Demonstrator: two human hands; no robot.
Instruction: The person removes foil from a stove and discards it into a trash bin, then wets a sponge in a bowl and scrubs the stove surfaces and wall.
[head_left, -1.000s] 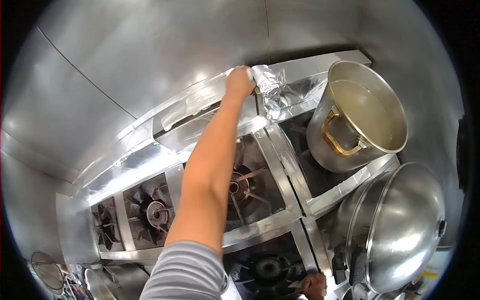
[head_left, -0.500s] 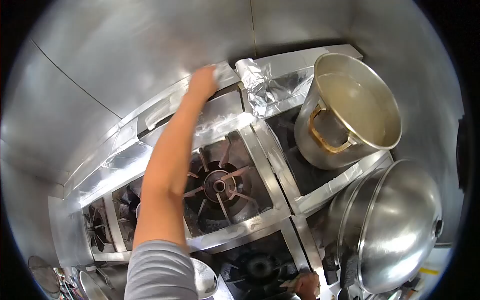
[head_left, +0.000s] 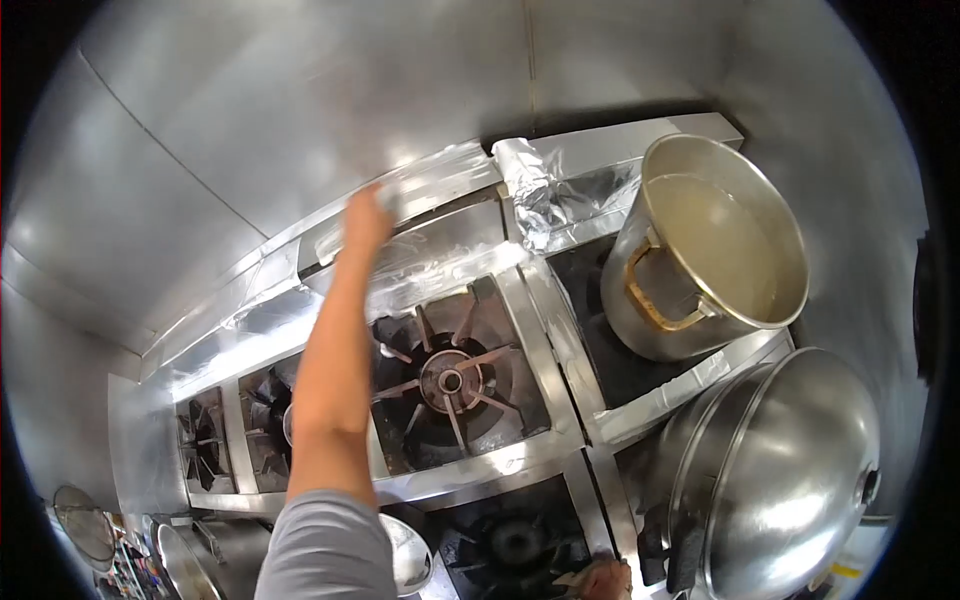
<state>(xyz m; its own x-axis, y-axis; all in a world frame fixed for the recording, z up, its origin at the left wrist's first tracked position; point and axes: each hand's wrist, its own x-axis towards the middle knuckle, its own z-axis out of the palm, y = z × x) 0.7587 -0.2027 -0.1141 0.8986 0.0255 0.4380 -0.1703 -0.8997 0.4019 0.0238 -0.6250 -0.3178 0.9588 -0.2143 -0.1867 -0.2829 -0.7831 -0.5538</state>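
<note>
My left hand point(head_left: 368, 218) reaches far over the range to the steel ledge point(head_left: 455, 180) along the back wall. Its fingers look closed, and a pale blurred patch shows beside them; what it is stays unclear. Below the arm lies a burner grate point(head_left: 450, 385) with a round burner at its centre. At the bottom edge, my right hand point(head_left: 607, 579) rests near the front burner point(head_left: 518, 542), partly cut off by the frame. The fingers there seem curled, with a small beige piece beside them that I cannot identify.
A large pot point(head_left: 655, 285) of cloudy liquid stands on the right back burner. In front of it sits a domed steel lid point(head_left: 800, 470). Crumpled foil point(head_left: 530, 190) covers part of the ledge. A white bowl point(head_left: 408, 555) and a strainer point(head_left: 85, 525) are lower left.
My left hand has moved leftward along the back ledge. The whole view has shifted slightly down. My right hand stays by the front burner.
</note>
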